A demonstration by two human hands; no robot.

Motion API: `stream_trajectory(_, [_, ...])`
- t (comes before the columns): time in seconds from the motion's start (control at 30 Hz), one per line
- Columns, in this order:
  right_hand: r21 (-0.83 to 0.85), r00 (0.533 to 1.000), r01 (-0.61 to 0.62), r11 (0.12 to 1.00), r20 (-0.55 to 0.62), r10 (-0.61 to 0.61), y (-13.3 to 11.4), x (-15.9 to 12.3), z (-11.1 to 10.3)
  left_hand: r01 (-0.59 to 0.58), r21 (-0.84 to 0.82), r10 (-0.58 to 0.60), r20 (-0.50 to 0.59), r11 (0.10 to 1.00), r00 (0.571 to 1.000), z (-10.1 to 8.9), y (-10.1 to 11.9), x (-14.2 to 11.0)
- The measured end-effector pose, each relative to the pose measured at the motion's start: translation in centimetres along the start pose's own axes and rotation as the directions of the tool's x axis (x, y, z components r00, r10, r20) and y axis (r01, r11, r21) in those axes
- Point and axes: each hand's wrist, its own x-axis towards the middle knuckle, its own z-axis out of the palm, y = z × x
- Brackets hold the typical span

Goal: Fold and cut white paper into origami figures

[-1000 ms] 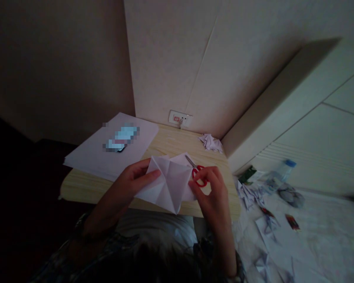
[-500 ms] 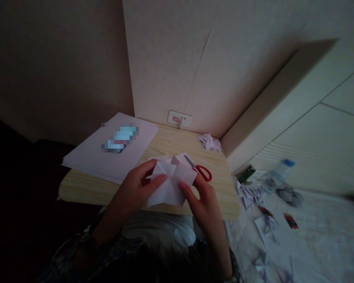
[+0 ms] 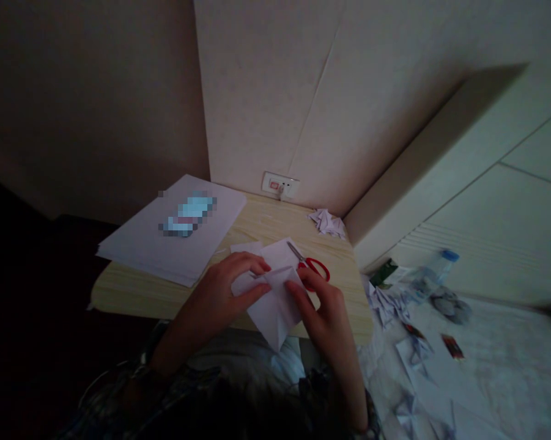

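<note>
A creased white sheet of paper (image 3: 277, 308) is held up between both hands over the table's near edge, partly folded, with one corner pointing down. My left hand (image 3: 238, 284) pinches its upper left part between thumb and fingers. On the right side, my right hand (image 3: 318, 299) grips the paper with the thumb in front and the fingers behind. Just beyond the hands lie scissors (image 3: 318, 269) with red handles, their blades resting over loose white paper (image 3: 277, 247).
A stack of white paper (image 3: 133, 244) with a blurred-out phone (image 3: 188, 215) on it covers the table's (image 3: 266, 214) left. Folded paper pieces (image 3: 326, 223) sit at the back right. To the right are a plastic bottle (image 3: 433, 272), more folded paper (image 3: 388, 302) and a wall socket (image 3: 279, 185) behind.
The paper has been turned and folded, so a corner now points down instead of lying spread out. My left hand has shifted right along its upper edge.
</note>
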Motion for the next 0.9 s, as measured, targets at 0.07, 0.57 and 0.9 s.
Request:
stream_trajectory(0.07, [0.042,1.000,-0.024,0.999,-0.006,0.024,0.2,0.1,-0.2,0.073,-0.021,-0.074,-0.015,0.997,0.997,-0.1,0.2,0.0])
stream_trajectory(0.57, [0.079,0.994,-0.060,0.995,-0.082,0.067,-0.2,0.1,0.1,0.297,-0.221,-0.260,0.181,0.929,0.949,0.8,0.4,0.0])
stream_trajectory(0.9, [0.241,0.983,-0.132,0.961,-0.092,0.159,0.0,-0.2,0.9,0.289,-0.384,-0.320,-0.019,0.877,0.947,0.7,0.7,0.0])
